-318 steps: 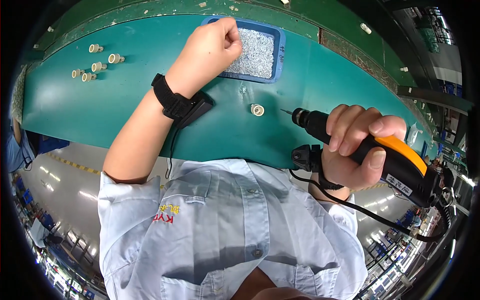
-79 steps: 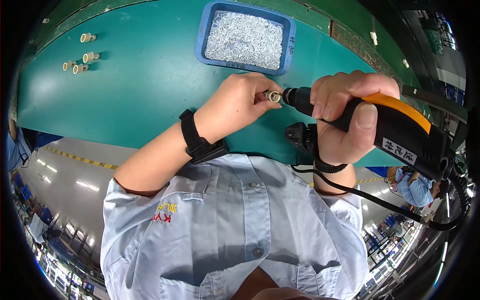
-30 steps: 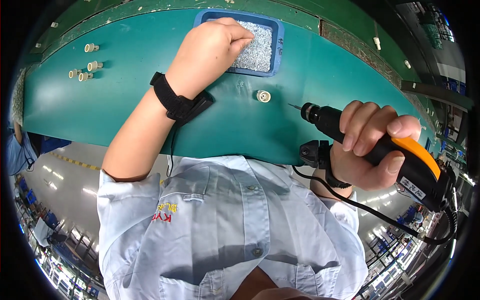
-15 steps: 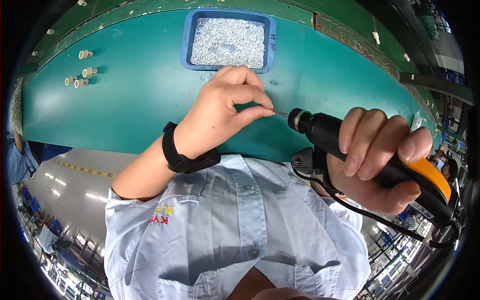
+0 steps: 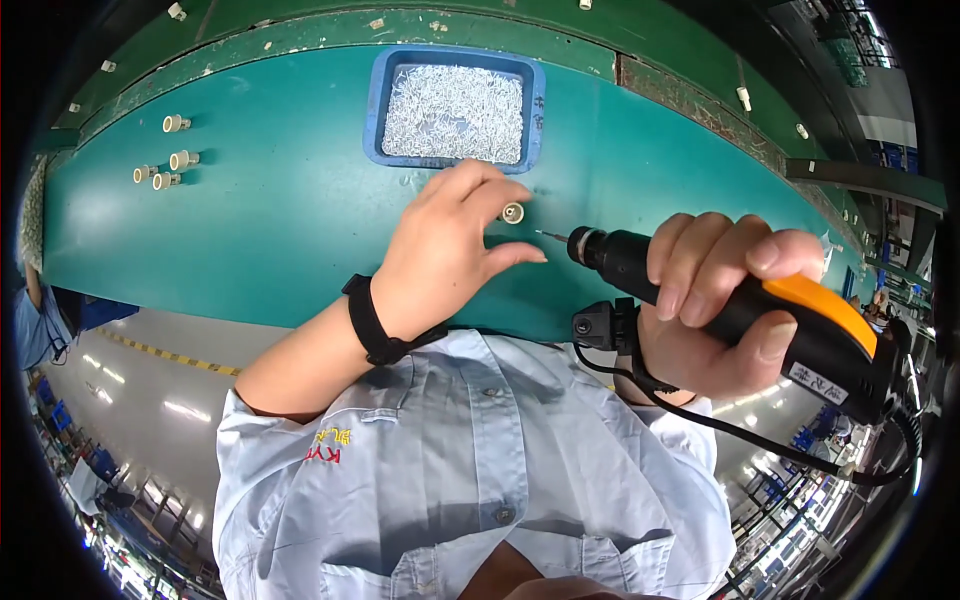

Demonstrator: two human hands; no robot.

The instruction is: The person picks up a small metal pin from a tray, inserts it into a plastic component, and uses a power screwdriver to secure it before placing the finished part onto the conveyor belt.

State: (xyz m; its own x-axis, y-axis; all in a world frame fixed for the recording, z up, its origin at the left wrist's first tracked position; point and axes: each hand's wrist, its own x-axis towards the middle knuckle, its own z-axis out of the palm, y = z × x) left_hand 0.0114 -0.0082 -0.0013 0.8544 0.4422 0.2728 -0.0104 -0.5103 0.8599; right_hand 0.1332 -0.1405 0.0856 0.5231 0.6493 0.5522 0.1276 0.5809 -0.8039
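Note:
My left hand [image 5: 450,228] hovers over the green table with its thumb and fingers spread apart. Just beside its fingertips is a small cream cylindrical part [image 5: 512,212], its round end showing; whether a finger touches it I cannot tell. Wrapped in my right hand [image 5: 725,290] is a black and orange electric screwdriver [image 5: 630,262]. Its thin bit points left, toward the gap between my left thumb and fingers, and a small pale piece, perhaps a screw, shows at the tip. Beyond my left hand stands a blue tray [image 5: 376,110] filled with small silvery screws [image 5: 455,110].
Several cream cylindrical parts [image 5: 184,160] lie at the left of the green table [image 5: 280,220]. A raised green ledge [image 5: 320,30] runs along the far side. The screwdriver's black cable [image 5: 750,440] loops beneath my right hand. Another person's arm [image 5: 38,290] shows at the left edge.
My left thumb and fingers have parted from their pinch at the screwdriver's tip. The small cylindrical part now shows beside them. The screwdriver has shifted slightly left with my right hand.

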